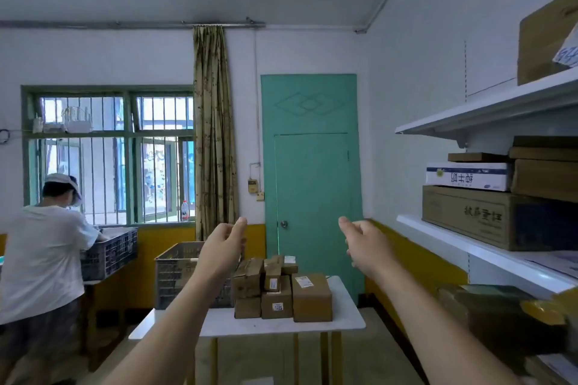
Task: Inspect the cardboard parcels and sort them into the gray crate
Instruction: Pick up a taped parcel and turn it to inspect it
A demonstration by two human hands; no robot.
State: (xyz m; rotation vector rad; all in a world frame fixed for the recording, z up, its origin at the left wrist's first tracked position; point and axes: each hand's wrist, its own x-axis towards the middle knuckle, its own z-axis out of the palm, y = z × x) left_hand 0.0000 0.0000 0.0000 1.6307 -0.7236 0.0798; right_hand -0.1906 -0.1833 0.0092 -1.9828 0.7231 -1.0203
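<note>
**Both hands raised, empty, above the parcel table**

The left hand [222,247] and the right hand [364,244] are stretched forward in the air, well apart from each other, each with loosely bent fingers and nothing between them. Neither touches anything.

The brown cardboard parcels [281,289] lie below and beyond the fingers, in a stacked cluster at the far edge of the white rectangular table [344,319], toward its far right corner. The largest plain box with a white label [311,297] stands at the right end of the cluster; smaller boxes are piled two and three high to its left, one carrying a small printed sticker on its front.

The gray slatted plastic crate [175,278] stands at the far left corner of the table, just beside the parcels and partly hidden by the left forearm. What it holds cannot be made out.

At the left, a person in a white shirt [40,259] leans over a second dark crate [109,256] on another table. White wall shelves [488,112] at the right carry larger cardboard cartons.
</note>
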